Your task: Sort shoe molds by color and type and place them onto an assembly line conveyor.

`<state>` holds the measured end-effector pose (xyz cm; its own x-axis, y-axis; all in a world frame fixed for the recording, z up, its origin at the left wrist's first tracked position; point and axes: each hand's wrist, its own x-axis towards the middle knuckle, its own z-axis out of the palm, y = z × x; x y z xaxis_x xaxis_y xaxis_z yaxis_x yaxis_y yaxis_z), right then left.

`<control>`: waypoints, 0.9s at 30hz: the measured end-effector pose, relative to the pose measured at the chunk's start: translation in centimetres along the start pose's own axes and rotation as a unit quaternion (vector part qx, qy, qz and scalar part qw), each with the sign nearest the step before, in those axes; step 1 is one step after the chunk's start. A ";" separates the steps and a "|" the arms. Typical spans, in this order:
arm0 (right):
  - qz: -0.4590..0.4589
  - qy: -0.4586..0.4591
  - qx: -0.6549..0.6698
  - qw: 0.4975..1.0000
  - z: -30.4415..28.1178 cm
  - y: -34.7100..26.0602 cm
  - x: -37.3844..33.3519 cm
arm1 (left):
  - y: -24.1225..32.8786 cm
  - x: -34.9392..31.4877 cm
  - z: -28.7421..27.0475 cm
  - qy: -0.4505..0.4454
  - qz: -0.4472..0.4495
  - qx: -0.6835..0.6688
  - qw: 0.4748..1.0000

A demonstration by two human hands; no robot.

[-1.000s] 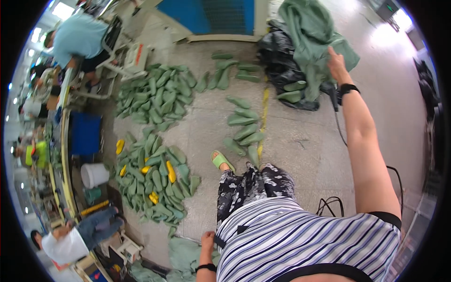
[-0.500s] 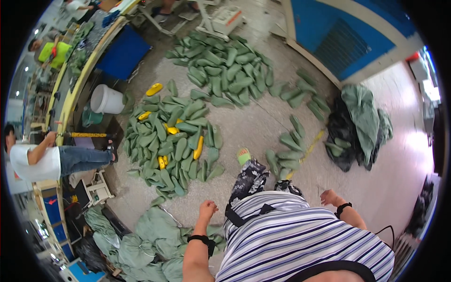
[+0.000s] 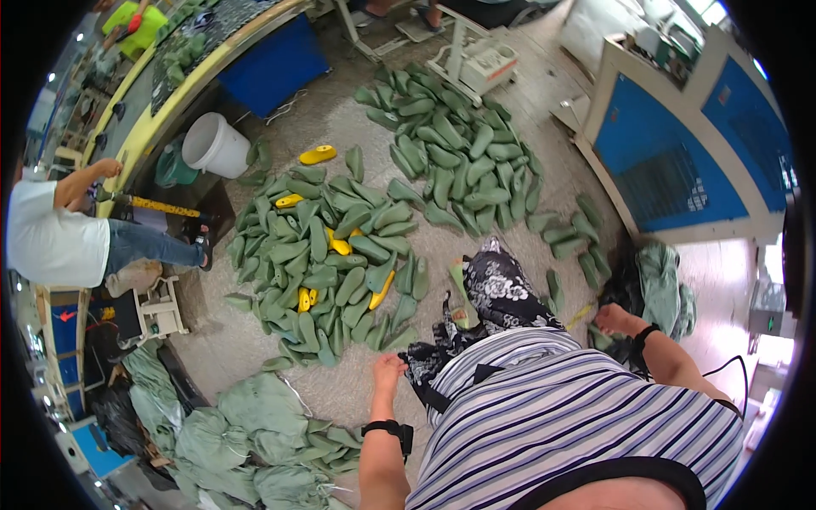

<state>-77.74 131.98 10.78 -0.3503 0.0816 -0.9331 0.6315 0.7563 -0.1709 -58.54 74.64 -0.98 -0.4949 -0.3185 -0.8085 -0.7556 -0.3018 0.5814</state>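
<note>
My left hand (image 3: 389, 365) hangs beside my patterned trousers, its fingers loosely curled and nothing visible in them. A dark band circles that wrist. My right hand (image 3: 619, 321) is held out on the other side, empty, fingers half bent, above a dark plastic bag (image 3: 623, 265). To the left ahead lies a heap of green shoe lasts (image 3: 319, 263); yellow lasts (image 3: 318, 155) lie in and beside it. A second heap of green lasts (image 3: 467, 153) spreads farther ahead. Several loose green lasts (image 3: 565, 238) lie to its right. Neither hand touches a last.
Green cloth sacks (image 3: 246, 425) lie at the lower left, some lasts beside them. A white bucket (image 3: 215, 144) stands by the yellow-edged bench (image 3: 195, 59). Another person (image 3: 64, 229) stands at left. A blue-panelled cabinet (image 3: 659, 153) and green sacking (image 3: 659, 280) are to the right.
My view has turned and shifted forward, with the dark bag now nearer my right hand. My legs have stepped ahead, hiding some loose lasts. Both hands still hold nothing visible.
</note>
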 end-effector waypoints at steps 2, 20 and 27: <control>0.006 -0.025 -0.037 0.999 -1.5 -3.3 2.1 | 0.6 1.6 0.6 0.027 -0.058 -0.030 0.998; -0.221 -0.099 -0.284 0.928 -18.4 -51.6 18.1 | 28.0 18.4 4.2 0.105 0.018 -0.156 0.982; -0.251 -0.088 -0.165 0.950 -15.8 -70.4 21.2 | 30.9 26.0 2.5 0.037 0.008 -0.110 0.993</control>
<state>-140.52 90.76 8.03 -0.4103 -0.4309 -0.8038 0.1551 0.8355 -0.5271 -95.85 59.29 -4.27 -0.4672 -0.3884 -0.7943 -0.6316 -0.4821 0.6073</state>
